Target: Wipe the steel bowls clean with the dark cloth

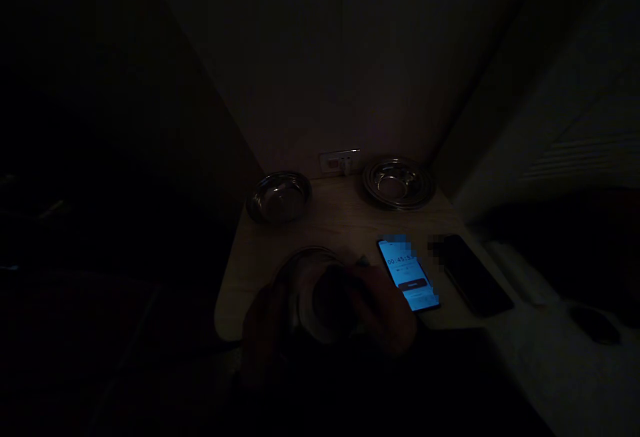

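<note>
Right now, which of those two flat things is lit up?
The phone nearer the right hand: its screen glows blue and shows digits. The black slab to the right of it shows no light.

The head view looks forward and down, tabletop (pixel 343 214) close

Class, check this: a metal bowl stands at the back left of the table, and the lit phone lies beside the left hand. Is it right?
Not quite: the lit phone lies beside the right hand, as the head view shows. The metal bowl is at the back left of the table.
</note>
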A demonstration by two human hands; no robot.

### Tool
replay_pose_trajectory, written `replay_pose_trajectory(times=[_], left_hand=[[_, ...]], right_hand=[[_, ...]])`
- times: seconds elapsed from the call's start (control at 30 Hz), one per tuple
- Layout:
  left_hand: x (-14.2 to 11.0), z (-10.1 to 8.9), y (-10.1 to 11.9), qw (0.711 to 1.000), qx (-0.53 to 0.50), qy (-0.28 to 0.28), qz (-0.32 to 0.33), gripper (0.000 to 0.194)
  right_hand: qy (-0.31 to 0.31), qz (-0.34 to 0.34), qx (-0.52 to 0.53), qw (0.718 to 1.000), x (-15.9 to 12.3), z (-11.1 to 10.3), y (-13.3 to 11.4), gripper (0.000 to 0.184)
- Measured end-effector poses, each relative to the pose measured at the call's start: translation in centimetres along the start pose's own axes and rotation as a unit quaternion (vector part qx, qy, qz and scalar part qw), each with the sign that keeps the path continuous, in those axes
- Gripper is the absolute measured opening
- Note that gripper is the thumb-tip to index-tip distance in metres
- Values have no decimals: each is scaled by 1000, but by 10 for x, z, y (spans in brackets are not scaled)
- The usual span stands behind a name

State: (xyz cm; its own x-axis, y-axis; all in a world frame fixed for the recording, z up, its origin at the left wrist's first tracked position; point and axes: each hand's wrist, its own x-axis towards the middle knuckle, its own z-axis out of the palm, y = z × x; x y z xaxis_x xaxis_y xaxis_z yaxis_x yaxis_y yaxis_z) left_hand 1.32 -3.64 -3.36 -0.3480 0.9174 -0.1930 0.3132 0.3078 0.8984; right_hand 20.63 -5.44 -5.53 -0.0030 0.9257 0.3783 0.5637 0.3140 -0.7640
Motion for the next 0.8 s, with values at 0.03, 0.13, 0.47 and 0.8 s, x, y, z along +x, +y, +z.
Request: replay_pose_trajectory(times=[0.03, 0.13, 0.47, 0.8], left_hand=[[-1, 0, 3, 1000, -3, -4, -7, 33], [-4, 2, 8, 1000, -9, -4, -26, 41], [-7, 6, 18, 999, 37, 6, -34, 44], [-17, 14, 21, 995, 81, 44, -37, 31]], right_hand=[[8, 11, 11, 1000, 2, 0, -1, 26], [28, 57, 35, 997, 7, 4, -7, 27], [27, -9, 27, 999, 16, 20, -10, 28], [45, -38, -5, 998, 22, 23, -32, 20]])
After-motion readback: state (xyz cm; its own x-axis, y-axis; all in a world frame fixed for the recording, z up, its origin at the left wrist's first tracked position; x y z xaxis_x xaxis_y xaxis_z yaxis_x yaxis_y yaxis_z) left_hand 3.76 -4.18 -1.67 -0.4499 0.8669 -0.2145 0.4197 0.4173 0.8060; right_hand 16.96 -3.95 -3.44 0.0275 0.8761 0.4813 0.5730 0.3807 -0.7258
